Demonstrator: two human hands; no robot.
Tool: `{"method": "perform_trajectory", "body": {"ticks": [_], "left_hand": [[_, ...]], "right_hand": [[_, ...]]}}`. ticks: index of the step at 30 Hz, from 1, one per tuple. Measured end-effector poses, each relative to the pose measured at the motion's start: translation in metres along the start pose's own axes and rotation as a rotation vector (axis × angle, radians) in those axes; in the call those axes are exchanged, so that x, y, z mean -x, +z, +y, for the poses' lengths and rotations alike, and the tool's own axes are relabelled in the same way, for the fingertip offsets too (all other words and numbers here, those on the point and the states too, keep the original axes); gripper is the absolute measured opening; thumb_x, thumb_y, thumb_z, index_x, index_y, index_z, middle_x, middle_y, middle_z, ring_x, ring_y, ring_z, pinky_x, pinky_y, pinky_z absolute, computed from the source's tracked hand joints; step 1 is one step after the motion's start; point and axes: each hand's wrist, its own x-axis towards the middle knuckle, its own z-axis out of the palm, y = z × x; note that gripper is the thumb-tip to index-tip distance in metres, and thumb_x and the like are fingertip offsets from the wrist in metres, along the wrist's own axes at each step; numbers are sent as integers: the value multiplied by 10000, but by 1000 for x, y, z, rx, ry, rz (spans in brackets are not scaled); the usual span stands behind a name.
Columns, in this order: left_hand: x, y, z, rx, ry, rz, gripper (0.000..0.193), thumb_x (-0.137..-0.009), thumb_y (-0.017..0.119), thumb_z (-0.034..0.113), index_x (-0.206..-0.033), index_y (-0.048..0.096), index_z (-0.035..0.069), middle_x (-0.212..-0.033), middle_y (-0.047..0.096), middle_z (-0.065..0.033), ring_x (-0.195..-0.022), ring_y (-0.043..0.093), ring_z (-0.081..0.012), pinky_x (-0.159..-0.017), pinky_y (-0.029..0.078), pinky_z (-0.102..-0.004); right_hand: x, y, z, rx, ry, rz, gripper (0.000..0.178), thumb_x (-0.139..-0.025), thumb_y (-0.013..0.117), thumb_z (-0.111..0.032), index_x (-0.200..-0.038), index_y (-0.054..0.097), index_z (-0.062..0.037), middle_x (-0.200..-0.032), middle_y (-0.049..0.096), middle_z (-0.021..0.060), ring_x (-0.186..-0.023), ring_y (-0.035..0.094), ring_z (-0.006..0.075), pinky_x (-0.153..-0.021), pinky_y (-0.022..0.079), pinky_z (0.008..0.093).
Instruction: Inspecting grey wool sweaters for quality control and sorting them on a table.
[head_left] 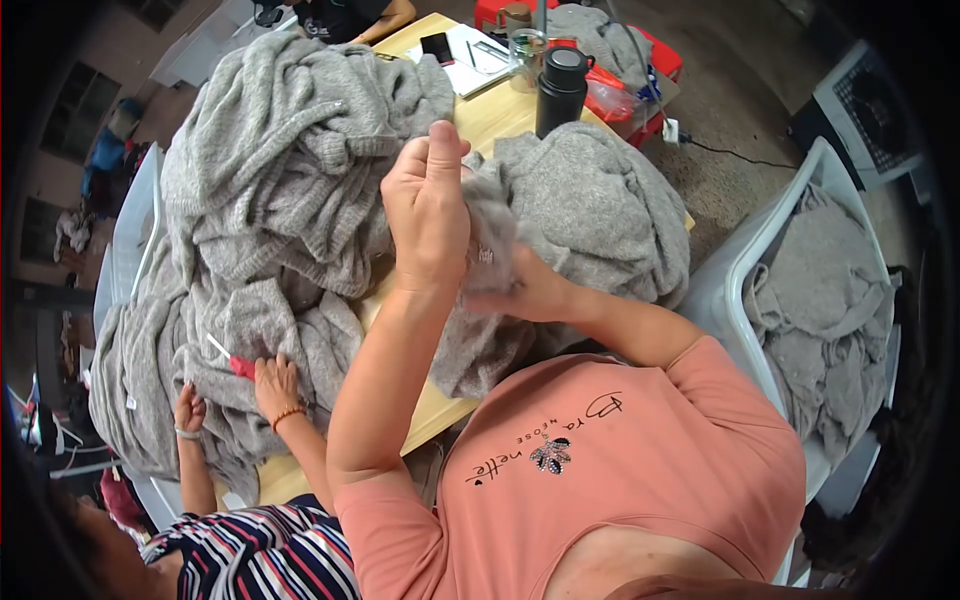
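Observation:
In front of my chest, my left hand (430,205) is raised and closed, its thumb pointing up. A bunched part of a grey knit garment (490,240) comes out beside it, gripped in that fist. My right hand (520,288), blurred by motion, has its thumb on one side of the same cloth and its fingers on the other. More grey knit (470,345) hangs below my hands over the table edge. Just beyond my right hand lies a heap of grey knitwear (600,205) on the wooden table (490,120).
A large grey knit pile (290,150) covers the table's left side. A co-worker's hand (275,385) there holds a red-handled tool (241,367). A black flask (562,90) and glass jar (526,58) stand at the back. A plastic bin (745,290) of grey knits is on the right.

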Motion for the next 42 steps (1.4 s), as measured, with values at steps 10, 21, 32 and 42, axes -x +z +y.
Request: {"method": "perform_trajectory", "body": {"ticks": [10, 21, 32, 42], "left_hand": [[44, -99, -87, -333, 169, -352, 770, -617, 735, 365, -1218, 438, -15, -1157, 527, -118, -1043, 518, -230, -893, 384, -355], [91, -30, -101, -466, 70, -67, 326, -708, 649, 92, -1005, 584, -27, -964, 626, -120, -867, 592, -195, -771, 466, -326], [104, 241, -24, 172, 681, -791, 438, -769, 563, 63, -1180, 443, -31, -1159, 490, -133, -1035, 494, -269, -875, 426, -392], [176, 444, -95, -260, -114, -1070, 332, -648, 695, 117, -922, 583, -33, -878, 612, -202, -840, 582, -360, -768, 466, -390]], "right_hand": [[36, 16, -2, -1219, 254, 282, 322, -830, 540, -5, -1150, 501, -6, -1083, 583, 93, -983, 566, 197, -848, 469, 350], [90, -37, -8, -75, -53, 233, 316, -679, 680, -56, -969, 583, 24, -908, 607, 67, -859, 572, 162, -739, 454, 288], [204, -175, 46, 911, 313, 418, 252, -757, 499, -258, -880, 623, -76, -602, 506, 149, -638, 523, 343, -670, 436, 429], [378, -277, -119, 1333, -214, 1556, 393, -763, 443, 72, -1156, 446, 59, -1231, 452, 202, -1151, 438, 346, -979, 332, 440]]}}
